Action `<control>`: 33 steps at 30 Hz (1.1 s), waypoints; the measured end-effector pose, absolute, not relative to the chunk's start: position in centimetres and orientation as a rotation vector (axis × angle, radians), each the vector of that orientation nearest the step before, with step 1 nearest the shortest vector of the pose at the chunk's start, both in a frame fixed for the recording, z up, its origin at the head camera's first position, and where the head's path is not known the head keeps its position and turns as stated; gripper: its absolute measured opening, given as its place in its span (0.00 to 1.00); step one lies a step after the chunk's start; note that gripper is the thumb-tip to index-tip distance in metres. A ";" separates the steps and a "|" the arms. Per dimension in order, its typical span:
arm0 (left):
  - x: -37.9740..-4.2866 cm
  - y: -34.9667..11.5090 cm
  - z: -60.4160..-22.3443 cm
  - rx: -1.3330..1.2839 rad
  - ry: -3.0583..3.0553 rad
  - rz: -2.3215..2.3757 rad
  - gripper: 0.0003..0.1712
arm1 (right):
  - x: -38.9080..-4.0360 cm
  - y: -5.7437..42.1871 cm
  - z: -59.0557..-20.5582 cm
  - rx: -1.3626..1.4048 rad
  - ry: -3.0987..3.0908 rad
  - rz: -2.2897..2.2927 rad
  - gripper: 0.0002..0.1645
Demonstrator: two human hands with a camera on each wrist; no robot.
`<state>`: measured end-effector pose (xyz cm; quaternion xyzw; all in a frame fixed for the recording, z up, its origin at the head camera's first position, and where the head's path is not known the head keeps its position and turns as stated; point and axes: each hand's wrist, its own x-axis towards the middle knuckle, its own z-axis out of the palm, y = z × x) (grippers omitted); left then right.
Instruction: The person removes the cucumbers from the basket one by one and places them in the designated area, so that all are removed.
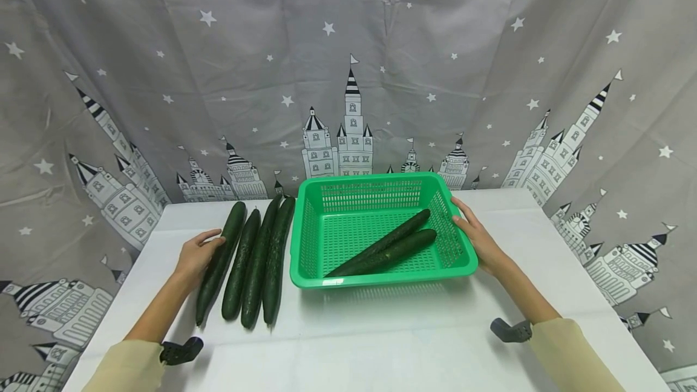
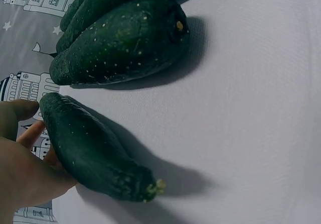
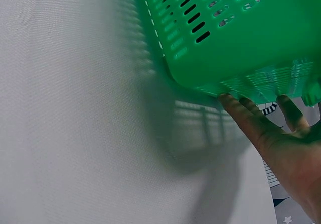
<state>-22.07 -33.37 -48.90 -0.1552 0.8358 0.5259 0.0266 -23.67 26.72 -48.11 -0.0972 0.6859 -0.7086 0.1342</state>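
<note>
A dark green cucumber (image 1: 220,265) lies at the left end of a row of cucumbers on the white table. My left hand (image 1: 200,256) grips it from the left side, its fingertips over the upper part. In the left wrist view, this cucumber points its stubby tip toward the camera, and part of the hand (image 2: 30,174) is hidden behind it. At the right stands a green plastic basket (image 1: 381,282) with two cucumbers (image 1: 397,253) inside, one beside the other. My right hand (image 1: 481,241) touches the basket's right side near the rim, fingers mostly straight.
Three more cucumbers (image 1: 253,265) lie side by side between the left hand and the basket. A grey curtain (image 1: 381,35) with castles and stars hangs behind the white-covered table (image 1: 370,343). Black wrist mounts (image 1: 182,351) sit on both forearms.
</note>
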 end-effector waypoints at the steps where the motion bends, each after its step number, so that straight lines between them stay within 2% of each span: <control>1: -22.0 -33.4 -48.9 -0.484 2.583 1.621 0.34 | -23.7 26.7 -48.1 -0.281 1.990 -2.051 0.39; 10: -22.0 -33.3 -48.1 -0.532 2.622 1.644 0.32 | -23.8 26.7 -48.1 -0.269 2.019 -2.040 0.39; 16: -21.8 -31.1 -45.9 -0.472 2.655 1.768 0.30 | -23.7 26.7 -48.1 -0.275 2.007 -2.047 0.38; 19: -21.5 -29.1 -44.8 -0.346 2.720 1.763 0.28 | -23.7 26.7 -48.2 -0.280 1.997 -2.055 0.38; 28: -20.8 -21.1 -42.5 0.254 2.734 1.721 0.24 | -23.7 26.7 -48.3 -0.299 1.999 -2.055 0.39; 33: -20.8 -16.8 -42.4 0.494 2.627 1.718 0.23 | -23.6 26.7 -48.3 -0.290 2.001 -2.054 0.39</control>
